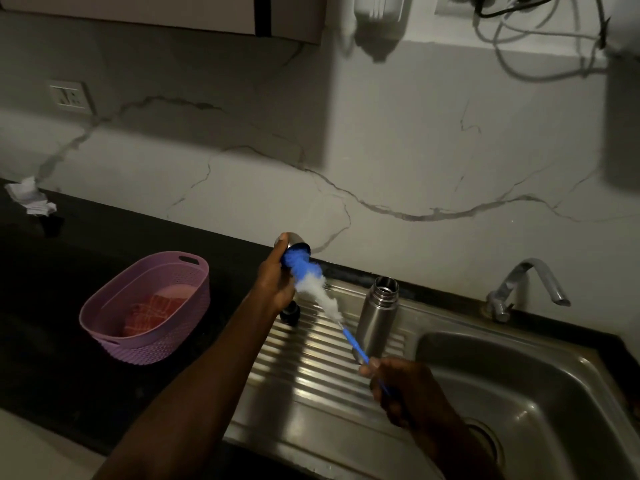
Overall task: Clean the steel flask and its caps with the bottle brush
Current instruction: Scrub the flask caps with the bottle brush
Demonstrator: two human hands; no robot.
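My left hand point(275, 280) grips a steel cap point(298, 242) raised above the drainboard, its mouth turned toward me. The blue-and-white bristle head of the bottle brush point(313, 284) is pushed into that cap. My right hand point(403, 386) grips the brush's thin blue handle lower right. The steel flask point(377, 315) stands upright and uncapped on the ribbed drainboard point(311, 368), just right of the brush. A small black cap point(290, 313) lies on the drainboard below my left hand, partly hidden by it.
A sink basin point(519, 386) with a drain lies at the right, and a tap point(526, 285) stands behind it. A purple basket point(147, 306) holding a checked cloth sits on the dark counter at left. Crumpled paper point(29, 199) lies far left by the wall.
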